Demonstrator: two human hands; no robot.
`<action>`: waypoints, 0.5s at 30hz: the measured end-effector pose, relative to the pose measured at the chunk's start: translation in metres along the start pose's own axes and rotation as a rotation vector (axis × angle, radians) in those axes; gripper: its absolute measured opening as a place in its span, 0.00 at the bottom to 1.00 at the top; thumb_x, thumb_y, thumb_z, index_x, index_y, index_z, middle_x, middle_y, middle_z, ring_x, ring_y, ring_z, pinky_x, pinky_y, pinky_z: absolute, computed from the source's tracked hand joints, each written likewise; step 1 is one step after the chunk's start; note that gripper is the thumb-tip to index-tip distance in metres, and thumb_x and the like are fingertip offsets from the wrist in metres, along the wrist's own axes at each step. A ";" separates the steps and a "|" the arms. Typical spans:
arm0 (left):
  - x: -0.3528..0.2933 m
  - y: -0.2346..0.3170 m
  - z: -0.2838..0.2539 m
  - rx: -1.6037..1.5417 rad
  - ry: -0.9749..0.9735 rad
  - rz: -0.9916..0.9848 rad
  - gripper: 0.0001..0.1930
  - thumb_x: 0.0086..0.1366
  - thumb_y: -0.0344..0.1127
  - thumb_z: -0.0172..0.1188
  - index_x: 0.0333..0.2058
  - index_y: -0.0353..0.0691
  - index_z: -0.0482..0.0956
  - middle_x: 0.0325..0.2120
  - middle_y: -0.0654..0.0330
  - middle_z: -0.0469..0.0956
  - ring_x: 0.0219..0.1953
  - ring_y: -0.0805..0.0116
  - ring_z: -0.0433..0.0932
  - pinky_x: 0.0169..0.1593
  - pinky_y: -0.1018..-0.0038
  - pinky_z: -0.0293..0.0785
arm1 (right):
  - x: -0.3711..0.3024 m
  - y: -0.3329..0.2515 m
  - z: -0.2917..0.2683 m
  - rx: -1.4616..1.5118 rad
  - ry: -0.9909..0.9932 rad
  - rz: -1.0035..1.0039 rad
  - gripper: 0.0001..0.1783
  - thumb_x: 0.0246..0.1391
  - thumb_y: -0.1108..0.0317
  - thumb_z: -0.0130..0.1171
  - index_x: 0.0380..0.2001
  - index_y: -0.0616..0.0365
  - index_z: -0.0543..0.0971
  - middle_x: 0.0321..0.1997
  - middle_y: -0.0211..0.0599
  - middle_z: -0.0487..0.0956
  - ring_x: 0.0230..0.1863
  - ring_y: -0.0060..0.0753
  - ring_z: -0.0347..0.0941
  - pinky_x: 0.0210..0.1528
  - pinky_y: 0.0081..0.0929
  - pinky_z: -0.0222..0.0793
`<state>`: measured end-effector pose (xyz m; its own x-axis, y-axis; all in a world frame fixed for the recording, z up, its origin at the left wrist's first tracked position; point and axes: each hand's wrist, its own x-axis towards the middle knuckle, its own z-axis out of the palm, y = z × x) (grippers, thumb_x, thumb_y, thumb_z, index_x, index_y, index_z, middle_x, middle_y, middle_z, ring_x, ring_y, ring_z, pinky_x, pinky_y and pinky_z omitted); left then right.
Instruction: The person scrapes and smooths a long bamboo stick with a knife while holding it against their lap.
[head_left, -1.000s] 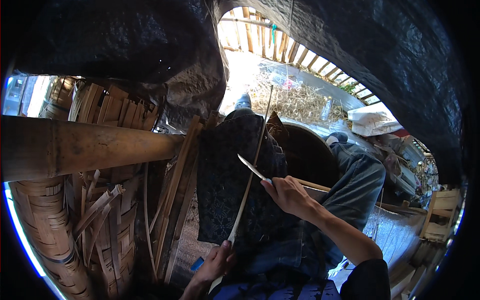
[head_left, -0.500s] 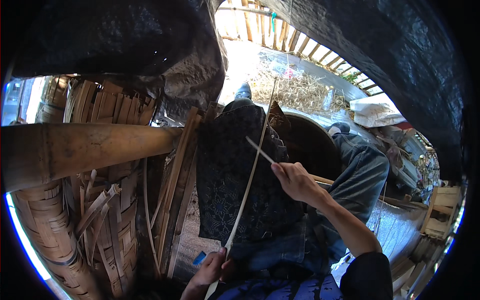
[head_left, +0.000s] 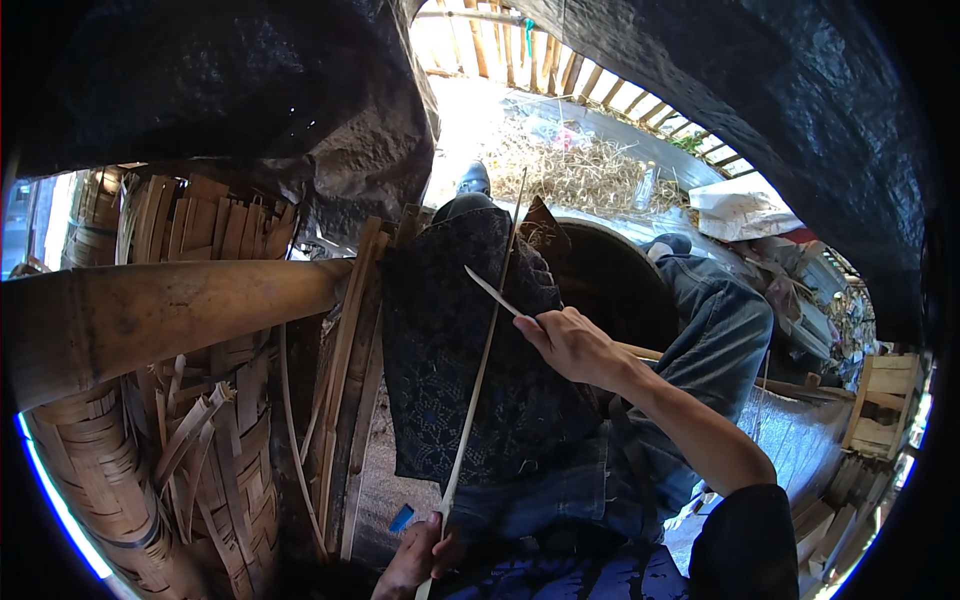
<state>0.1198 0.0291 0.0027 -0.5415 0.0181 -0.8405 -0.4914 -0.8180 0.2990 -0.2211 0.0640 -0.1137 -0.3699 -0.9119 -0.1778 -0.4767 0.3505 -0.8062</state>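
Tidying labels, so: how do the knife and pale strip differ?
The knife is short; the strip is far longer. In the picture, the knife points up-left from the right grip; the strip runs up and slightly right from the left grip. Both are slender and above the dark cloth.

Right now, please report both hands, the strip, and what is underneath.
Left hand grips pale strip near lower end. Right hand holds knife across it, contact unclear. Dark cloth underneath.
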 end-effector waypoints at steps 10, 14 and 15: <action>-0.007 0.032 0.018 0.134 0.163 -0.142 0.26 0.73 0.50 0.31 0.23 0.40 0.69 0.11 0.63 0.65 0.12 0.72 0.65 0.21 0.77 0.62 | 0.019 0.011 0.000 -0.026 0.051 0.024 0.30 0.63 0.56 0.46 0.11 0.65 0.70 0.13 0.56 0.69 0.17 0.59 0.69 0.20 0.46 0.61; 0.000 0.037 0.030 0.322 0.263 -0.024 0.20 0.72 0.44 0.37 0.28 0.36 0.71 0.14 0.58 0.70 0.15 0.67 0.69 0.22 0.73 0.65 | 0.014 0.009 -0.003 0.033 0.118 0.026 0.30 0.63 0.55 0.45 0.11 0.66 0.70 0.14 0.58 0.69 0.19 0.60 0.70 0.20 0.45 0.63; 0.000 0.023 0.026 0.262 0.329 0.061 0.18 0.71 0.47 0.40 0.31 0.41 0.71 0.14 0.64 0.64 0.14 0.73 0.63 0.20 0.77 0.58 | 0.012 0.008 -0.005 0.033 0.133 0.015 0.30 0.63 0.55 0.45 0.11 0.66 0.70 0.14 0.58 0.69 0.19 0.60 0.70 0.20 0.45 0.63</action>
<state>0.0907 0.0249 0.0211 -0.3493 -0.2452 -0.9044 -0.6451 -0.6371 0.4219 -0.2334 0.0569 -0.1199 -0.4801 -0.8696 -0.1154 -0.4446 0.3546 -0.8225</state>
